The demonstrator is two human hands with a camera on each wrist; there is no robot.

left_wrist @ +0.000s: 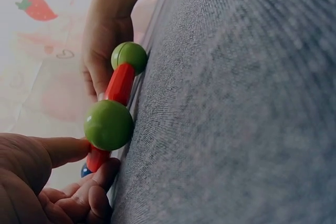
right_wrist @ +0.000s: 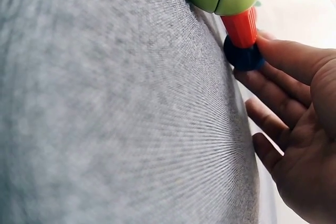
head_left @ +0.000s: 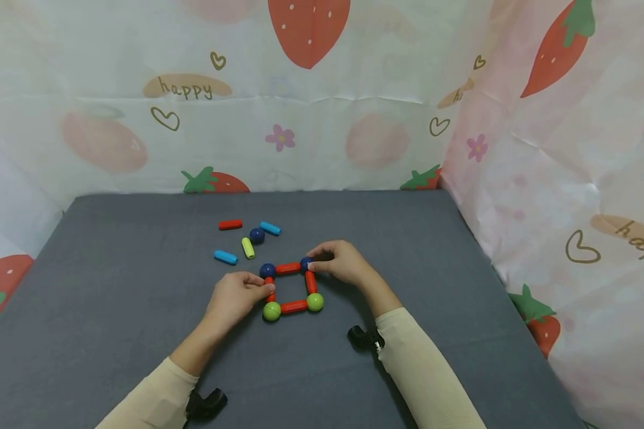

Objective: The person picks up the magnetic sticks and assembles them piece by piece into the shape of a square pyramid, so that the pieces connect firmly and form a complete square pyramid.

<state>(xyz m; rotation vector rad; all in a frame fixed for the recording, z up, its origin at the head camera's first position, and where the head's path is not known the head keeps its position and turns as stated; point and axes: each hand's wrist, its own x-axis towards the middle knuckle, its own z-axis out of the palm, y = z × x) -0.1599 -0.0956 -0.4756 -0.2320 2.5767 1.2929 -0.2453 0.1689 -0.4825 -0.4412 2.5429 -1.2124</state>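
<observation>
A square frame of red rods [head_left: 293, 306] and balls lies on the grey cloth. Green balls [head_left: 271, 311] form its two near corners, dark blue balls [head_left: 267, 271] its two far ones. My left hand [head_left: 237, 299] pinches the left red rod [left_wrist: 97, 159] between thumb and fingers, just behind the near-left green ball [left_wrist: 108, 125]. At the far-right corner, my right hand [head_left: 339, 262] pinches the dark blue ball [right_wrist: 243, 55] between thumb and fingertips. In the right wrist view its other fingers spread loosely beside the cloth.
Behind the frame lie a loose red rod [head_left: 230, 224], two light blue rods [head_left: 226, 257], a yellow-green rod [head_left: 248, 248] and a dark blue ball [head_left: 257, 236]. A strawberry-print curtain [head_left: 311, 149] hangs at the back and right edges of the table [head_left: 139, 268].
</observation>
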